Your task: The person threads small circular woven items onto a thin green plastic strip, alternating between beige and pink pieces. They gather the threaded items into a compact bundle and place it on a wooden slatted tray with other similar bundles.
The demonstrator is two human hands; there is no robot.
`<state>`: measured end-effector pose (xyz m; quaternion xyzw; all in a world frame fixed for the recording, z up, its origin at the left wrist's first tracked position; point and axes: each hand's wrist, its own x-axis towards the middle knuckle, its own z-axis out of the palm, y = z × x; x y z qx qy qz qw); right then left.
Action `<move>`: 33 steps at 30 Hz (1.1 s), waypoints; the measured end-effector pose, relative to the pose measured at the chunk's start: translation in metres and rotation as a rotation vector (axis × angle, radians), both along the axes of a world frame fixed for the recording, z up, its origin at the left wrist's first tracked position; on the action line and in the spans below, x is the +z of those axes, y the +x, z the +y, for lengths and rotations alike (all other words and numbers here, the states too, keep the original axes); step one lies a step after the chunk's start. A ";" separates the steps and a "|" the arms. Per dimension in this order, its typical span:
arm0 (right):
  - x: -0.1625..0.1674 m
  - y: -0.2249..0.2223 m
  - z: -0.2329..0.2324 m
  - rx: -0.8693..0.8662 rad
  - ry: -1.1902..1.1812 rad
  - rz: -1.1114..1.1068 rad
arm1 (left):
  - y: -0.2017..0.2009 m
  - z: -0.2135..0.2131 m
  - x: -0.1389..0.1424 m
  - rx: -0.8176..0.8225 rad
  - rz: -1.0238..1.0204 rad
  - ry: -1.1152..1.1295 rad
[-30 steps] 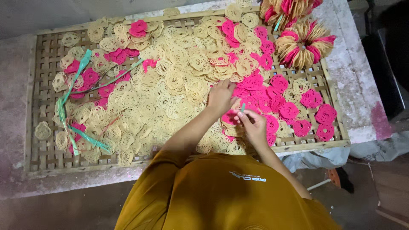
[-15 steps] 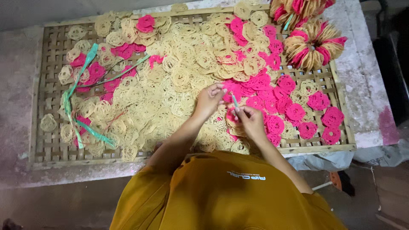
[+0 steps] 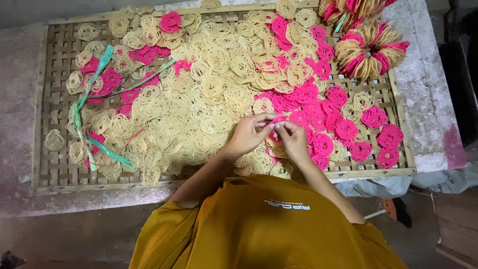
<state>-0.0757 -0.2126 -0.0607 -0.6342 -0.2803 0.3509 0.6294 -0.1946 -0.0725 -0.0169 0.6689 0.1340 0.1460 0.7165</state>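
Grey, stained concrete runs under a big woven bamboo tray (image 3: 50,164) that carries nearly everything I am working with. Pale yellow lacy discs (image 3: 199,104) cover most of its middle and left side, heaped loosely over one another, while bright pink discs (image 3: 343,127) gather toward the right edge and lie scattered again near the far left corner. My left hand (image 3: 247,135) and my right hand (image 3: 294,142) meet just inside the near edge, right of the middle, fingertips touching. Both pinch one small pink disc (image 3: 277,121) between thumbs and forefingers, fingers drawn narrow around it, the other fingers curled in. It sits lifted slightly above the yellow and pink ones beneath my hands. Green plastic strips (image 3: 89,94) trail over the left part of the tray, one running toward the near left corner. At the far right corner two tied bundles of discs (image 3: 371,52), yellow and pink stacked on edge, rest partly on the tray rim. My mustard-yellow shirt (image 3: 269,229) fills the view below the near edge.
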 end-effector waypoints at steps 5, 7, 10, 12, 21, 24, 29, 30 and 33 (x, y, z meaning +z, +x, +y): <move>0.000 0.003 -0.010 0.066 -0.032 -0.057 | -0.003 0.005 0.015 -0.052 0.026 -0.098; 0.006 0.006 -0.015 0.013 -0.125 -0.253 | -0.003 0.007 0.022 -0.061 -0.056 -0.034; 0.018 0.007 -0.020 -0.109 -0.083 -0.372 | 0.000 0.008 0.032 -0.028 0.052 0.002; 0.024 0.009 -0.022 -0.143 -0.025 -0.390 | 0.005 0.006 0.038 -0.004 0.140 -0.009; 0.002 0.010 -0.019 -0.141 0.056 -0.020 | 0.061 0.016 0.023 -0.022 0.040 0.198; -0.002 0.005 -0.027 -0.219 0.083 0.090 | 0.093 0.022 0.006 0.077 0.029 0.829; 0.001 0.007 -0.028 -0.279 0.191 0.152 | 0.126 0.020 -0.005 0.066 0.027 1.418; 0.002 0.008 -0.027 -0.288 0.192 0.152 | 0.130 0.021 -0.003 0.065 0.041 1.452; 0.006 0.010 -0.027 -0.296 0.182 0.146 | 0.131 0.028 0.001 0.067 0.088 1.464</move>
